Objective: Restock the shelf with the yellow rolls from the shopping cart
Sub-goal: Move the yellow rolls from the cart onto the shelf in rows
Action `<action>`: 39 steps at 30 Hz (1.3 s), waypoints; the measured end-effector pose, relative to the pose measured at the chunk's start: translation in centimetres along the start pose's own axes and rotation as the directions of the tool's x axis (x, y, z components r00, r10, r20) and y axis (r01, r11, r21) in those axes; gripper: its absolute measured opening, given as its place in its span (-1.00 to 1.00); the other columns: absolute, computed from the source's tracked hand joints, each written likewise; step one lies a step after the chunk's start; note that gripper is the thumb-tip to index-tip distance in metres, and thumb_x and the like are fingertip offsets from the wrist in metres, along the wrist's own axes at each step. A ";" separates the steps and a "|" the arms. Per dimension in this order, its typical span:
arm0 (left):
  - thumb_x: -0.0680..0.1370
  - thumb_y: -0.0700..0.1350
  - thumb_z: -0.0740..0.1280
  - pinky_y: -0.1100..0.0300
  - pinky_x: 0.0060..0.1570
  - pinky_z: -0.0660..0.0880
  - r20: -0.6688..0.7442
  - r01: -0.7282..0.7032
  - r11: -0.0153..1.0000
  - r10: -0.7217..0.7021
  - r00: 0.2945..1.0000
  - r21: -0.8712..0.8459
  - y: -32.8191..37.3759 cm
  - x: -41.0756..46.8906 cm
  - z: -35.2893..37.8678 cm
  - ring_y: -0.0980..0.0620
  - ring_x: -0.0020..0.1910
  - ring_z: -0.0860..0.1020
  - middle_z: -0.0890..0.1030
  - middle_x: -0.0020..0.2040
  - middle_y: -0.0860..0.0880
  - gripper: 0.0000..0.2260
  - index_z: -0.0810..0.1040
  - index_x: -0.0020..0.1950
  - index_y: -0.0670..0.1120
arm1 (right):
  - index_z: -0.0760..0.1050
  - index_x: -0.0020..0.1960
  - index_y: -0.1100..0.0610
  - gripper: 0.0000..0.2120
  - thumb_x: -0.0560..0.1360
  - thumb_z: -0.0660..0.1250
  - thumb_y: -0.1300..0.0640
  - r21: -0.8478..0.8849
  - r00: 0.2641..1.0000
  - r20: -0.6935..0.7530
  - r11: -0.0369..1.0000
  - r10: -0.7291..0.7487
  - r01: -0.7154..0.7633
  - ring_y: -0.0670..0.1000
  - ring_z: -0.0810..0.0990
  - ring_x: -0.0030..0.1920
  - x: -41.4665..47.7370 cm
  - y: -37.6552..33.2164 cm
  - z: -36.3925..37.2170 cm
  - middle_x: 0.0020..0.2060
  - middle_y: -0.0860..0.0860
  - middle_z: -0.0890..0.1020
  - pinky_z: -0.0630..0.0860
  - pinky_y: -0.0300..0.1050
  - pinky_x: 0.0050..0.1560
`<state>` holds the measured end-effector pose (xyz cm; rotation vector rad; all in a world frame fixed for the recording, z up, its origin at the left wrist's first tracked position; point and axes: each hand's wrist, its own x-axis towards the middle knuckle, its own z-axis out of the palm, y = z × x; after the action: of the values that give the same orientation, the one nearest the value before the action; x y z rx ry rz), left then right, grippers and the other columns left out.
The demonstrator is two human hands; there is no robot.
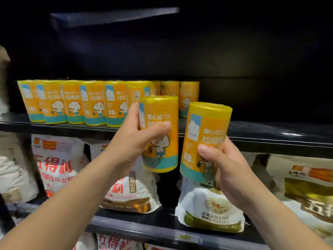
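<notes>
Left hand (pixel 133 141) grips one yellow roll (pixel 162 112); right hand (pixel 230 168) grips a second roll (pixel 207 127) at its 3 o'clock, before the shelf (pixel 270 139).

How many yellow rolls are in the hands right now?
2. One yellow plastic-wrapped cylindrical roll is gripped in the left hand, a second yellow roll in the right hand, both short of the black shelf.

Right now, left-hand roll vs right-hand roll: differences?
1. Pose: the left-hand roll is near upright; the right-hand roll leans top to the right.
2. Height: the left-hand roll is held higher in frame than the right-hand roll.
3. Grip: the left hand wraps the left-hand roll's middle; the right hand holds the right-hand roll's lower half, mostly covering its cartoon figure.
Shared: same yellow wrap and label; neither is on the shelf.
</notes>
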<state>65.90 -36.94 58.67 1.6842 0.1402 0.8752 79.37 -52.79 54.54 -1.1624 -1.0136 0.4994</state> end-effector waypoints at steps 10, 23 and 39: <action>0.37 -0.04 0.56 0.10 0.05 0.58 0.001 -0.068 0.949 0.071 0.997 0.307 4.4 6.9 1.4 0.06 0.03 0.65 0.64 0.03 0.00 -0.54 0.40 0.15 0.04 | 0.49 0.27 -0.09 -0.41 0.27 0.51 -0.13 -0.170 0.997 -0.061 0.985 -0.046 0.035 -0.05 0.66 0.13 3.6 -4.2 -3.2 0.12 -0.11 0.68 0.54 0.11 0.20; 0.30 0.03 0.59 0.20 -0.15 0.54 0.073 -0.074 0.734 0.033 0.997 0.675 6.4 15.0 -0.5 0.03 0.05 0.56 0.53 0.13 0.01 -0.34 0.39 0.32 0.05 | 0.58 0.16 -0.03 -0.59 0.35 0.56 0.00 -0.313 0.970 -0.241 0.943 0.033 -0.110 -0.07 0.70 0.01 13.0 -4.4 -3.6 -0.02 -0.10 0.73 0.59 0.06 0.16; 0.40 0.06 0.54 0.13 -0.12 0.50 0.117 -0.050 0.271 -0.239 0.964 0.961 4.8 21.0 -0.5 -0.06 0.03 0.54 0.54 0.09 -0.07 -0.37 0.40 0.36 -0.13 | 0.53 0.04 0.05 -0.62 0.31 0.61 0.14 -0.362 0.921 -0.357 0.885 0.159 -0.293 0.03 0.64 0.05 19.6 -2.1 -3.1 0.01 0.02 0.67 0.56 0.11 0.20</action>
<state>78.86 -27.11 72.84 2.9101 0.7470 0.4184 91.28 -39.88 64.06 -1.6958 -0.7156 0.2714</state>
